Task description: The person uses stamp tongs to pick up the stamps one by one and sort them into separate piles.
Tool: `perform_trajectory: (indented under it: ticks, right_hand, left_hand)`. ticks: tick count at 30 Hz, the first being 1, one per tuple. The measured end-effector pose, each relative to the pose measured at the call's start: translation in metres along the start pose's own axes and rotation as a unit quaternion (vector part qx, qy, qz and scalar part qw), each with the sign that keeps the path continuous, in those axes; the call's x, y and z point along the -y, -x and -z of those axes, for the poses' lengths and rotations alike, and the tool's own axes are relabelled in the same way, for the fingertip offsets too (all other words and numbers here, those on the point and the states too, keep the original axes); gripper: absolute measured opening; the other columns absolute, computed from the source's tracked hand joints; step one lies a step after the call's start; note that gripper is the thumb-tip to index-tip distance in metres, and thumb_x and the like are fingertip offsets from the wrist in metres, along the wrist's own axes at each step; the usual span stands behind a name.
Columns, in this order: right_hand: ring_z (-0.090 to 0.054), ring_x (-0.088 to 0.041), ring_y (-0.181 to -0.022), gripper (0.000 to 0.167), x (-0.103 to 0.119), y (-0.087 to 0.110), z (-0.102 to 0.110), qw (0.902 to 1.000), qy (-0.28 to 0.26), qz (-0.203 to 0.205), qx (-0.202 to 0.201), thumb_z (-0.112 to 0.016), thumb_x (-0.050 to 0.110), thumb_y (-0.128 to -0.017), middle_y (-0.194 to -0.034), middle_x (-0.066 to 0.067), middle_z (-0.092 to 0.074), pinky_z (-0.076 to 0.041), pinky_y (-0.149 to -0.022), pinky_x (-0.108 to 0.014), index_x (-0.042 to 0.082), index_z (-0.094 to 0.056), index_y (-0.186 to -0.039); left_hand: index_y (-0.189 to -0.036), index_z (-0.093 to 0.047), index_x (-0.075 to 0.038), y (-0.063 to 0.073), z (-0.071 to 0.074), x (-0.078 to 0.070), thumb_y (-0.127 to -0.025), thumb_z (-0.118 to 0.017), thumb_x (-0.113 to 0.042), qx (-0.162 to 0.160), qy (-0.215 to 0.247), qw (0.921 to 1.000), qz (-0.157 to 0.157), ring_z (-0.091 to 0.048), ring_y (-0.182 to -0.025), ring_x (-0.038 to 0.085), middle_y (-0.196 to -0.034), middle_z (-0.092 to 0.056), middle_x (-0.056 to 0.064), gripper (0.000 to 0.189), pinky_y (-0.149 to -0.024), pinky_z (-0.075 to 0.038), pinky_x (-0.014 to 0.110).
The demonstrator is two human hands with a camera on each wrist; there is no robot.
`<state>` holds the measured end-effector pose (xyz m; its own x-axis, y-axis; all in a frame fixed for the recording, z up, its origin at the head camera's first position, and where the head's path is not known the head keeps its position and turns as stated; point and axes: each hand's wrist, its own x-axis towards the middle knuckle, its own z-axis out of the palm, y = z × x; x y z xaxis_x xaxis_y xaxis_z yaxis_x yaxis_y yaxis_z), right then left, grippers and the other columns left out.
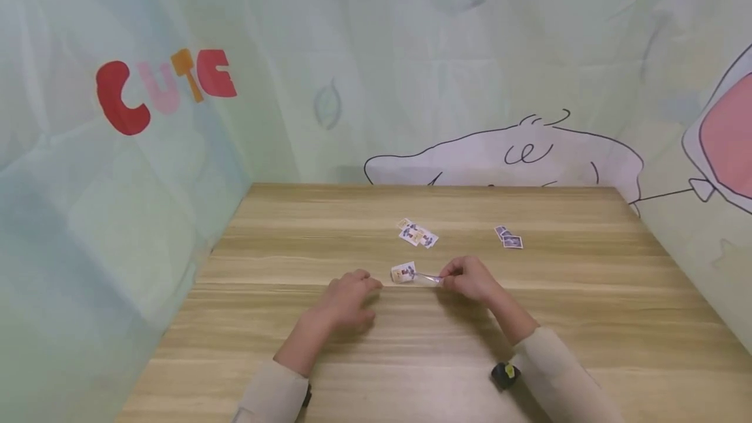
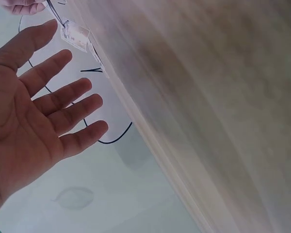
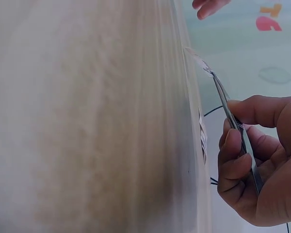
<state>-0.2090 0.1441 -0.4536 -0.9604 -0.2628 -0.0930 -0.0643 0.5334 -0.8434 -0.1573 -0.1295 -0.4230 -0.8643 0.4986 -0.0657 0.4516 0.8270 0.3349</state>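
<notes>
My right hand (image 1: 472, 277) pinches a pair of metal tweezers (image 3: 223, 94) between thumb and fingers. The tweezers' tips meet the edge of a small printed paper piece (image 1: 403, 272), which looks tilted against the tabletop in the right wrist view. To the left of that piece is my left hand (image 1: 348, 302), its fingers spread and nothing in them; the left wrist view shows its bare palm (image 2: 24, 121). Farther back lies a group of overlapping printed pieces (image 1: 418, 234) with similar pictures.
Several darker small pieces (image 1: 512, 241) overlap at the back right of the wooden table (image 1: 329, 214). Printed fabric (image 1: 294, 70) hangs behind the table and along its left side. A black device (image 1: 504, 376) sits by the right sleeve.
</notes>
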Motion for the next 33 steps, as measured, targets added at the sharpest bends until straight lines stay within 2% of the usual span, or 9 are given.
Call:
perform_trajectory:
  ticks: [6, 12, 18, 24, 33]
  right_hand:
    - [-0.053, -0.020, -0.070, 0.009, -0.003, -0.006, 0.004, 0.9998, -0.006, -0.018, -0.006, -0.064, -0.001, -0.076, -0.077, -0.006, -0.061, -0.046, -0.061, -0.029, -0.001, -0.067, -0.084]
    - [-0.052, -0.020, -0.069, 0.010, -0.007, -0.014, 0.006, 0.9990, -0.015, -0.028, -0.031, -0.063, -0.001, -0.075, -0.075, -0.006, -0.061, -0.045, -0.059, -0.028, -0.002, -0.067, -0.084]
    - [-0.051, -0.019, -0.069, 0.011, -0.007, -0.023, 0.008, 0.9973, -0.020, -0.048, -0.052, -0.062, 0.002, -0.076, -0.076, -0.008, -0.060, -0.044, -0.057, -0.027, -0.002, -0.067, -0.086]
    - [-0.052, -0.019, -0.064, 0.012, -0.009, -0.031, 0.010, 0.9964, -0.027, -0.057, -0.055, -0.060, 0.002, -0.078, -0.072, -0.009, -0.059, -0.045, -0.054, -0.026, -0.003, -0.066, -0.087]
    - [-0.052, -0.016, -0.063, 0.012, -0.015, -0.046, 0.011, 0.9951, -0.031, -0.059, -0.073, -0.060, 0.002, -0.079, -0.072, -0.008, -0.059, -0.044, -0.054, -0.024, -0.004, -0.066, -0.088]
  left_hand:
    - [-0.124, -0.058, -0.009, -0.008, 0.002, 0.003, -0.078, -0.070, -0.022, -0.010, -0.006, 0.9999, 0.000, -0.046, -0.116, 0.035, -0.131, -0.048, 0.018, 0.049, -0.093, -0.040, 0.053]
    - [-0.124, -0.057, -0.009, -0.016, 0.004, 0.000, -0.078, -0.070, -0.022, -0.021, -0.005, 0.9998, 0.001, -0.047, -0.116, 0.033, -0.130, -0.049, 0.016, 0.049, -0.094, -0.039, 0.053]
    - [-0.124, -0.058, -0.009, -0.025, 0.003, 0.000, -0.079, -0.070, -0.024, -0.022, -0.016, 0.9996, 0.005, -0.046, -0.116, 0.034, -0.130, -0.048, 0.017, 0.049, -0.093, -0.040, 0.053]
    - [-0.124, -0.058, -0.010, -0.030, 0.000, 0.003, -0.079, -0.070, -0.027, -0.028, -0.020, 0.9993, 0.017, -0.044, -0.119, 0.036, -0.132, -0.047, 0.018, 0.049, -0.094, -0.038, 0.055]
    - [-0.124, -0.058, -0.012, -0.041, 0.002, 0.010, -0.077, -0.071, -0.035, -0.048, -0.070, 0.9961, 0.024, -0.045, -0.118, 0.034, -0.130, -0.049, 0.015, 0.054, -0.095, -0.037, 0.055]
